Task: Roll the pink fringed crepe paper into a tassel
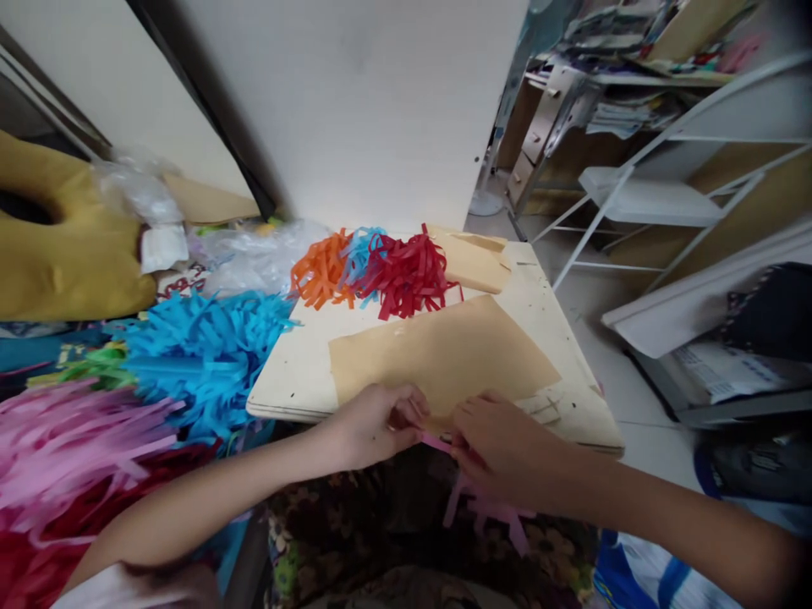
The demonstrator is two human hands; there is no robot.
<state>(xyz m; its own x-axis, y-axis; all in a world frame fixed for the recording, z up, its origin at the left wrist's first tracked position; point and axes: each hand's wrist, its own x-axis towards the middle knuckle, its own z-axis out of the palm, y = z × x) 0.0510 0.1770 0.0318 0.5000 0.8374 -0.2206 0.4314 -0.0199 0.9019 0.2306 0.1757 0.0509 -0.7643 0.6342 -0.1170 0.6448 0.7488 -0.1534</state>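
Observation:
Both hands meet at the front edge of the small table [279, 372]. My left hand [377, 425] is closed, its thumb and fingers pinching one end of a pink fringed paper strip [485, 512]. My right hand [501, 444] is closed on the same strip, and the cut fringe hangs below it over my lap. A sheet of brown paper [437, 351] lies flat on the table just beyond my fingers. Behind that sheet are a red paper tassel [409, 275], a blue one [364, 249] and an orange one [322, 269].
Folded brown paper [473, 262] lies at the table's back right. Blue fringed paper [203, 347] and pink fringed paper [82, 448] are heaped at the left, near a yellow cushion [76, 245]. A white board [355, 110] stands behind the table. To the right is a white folding chair [660, 194].

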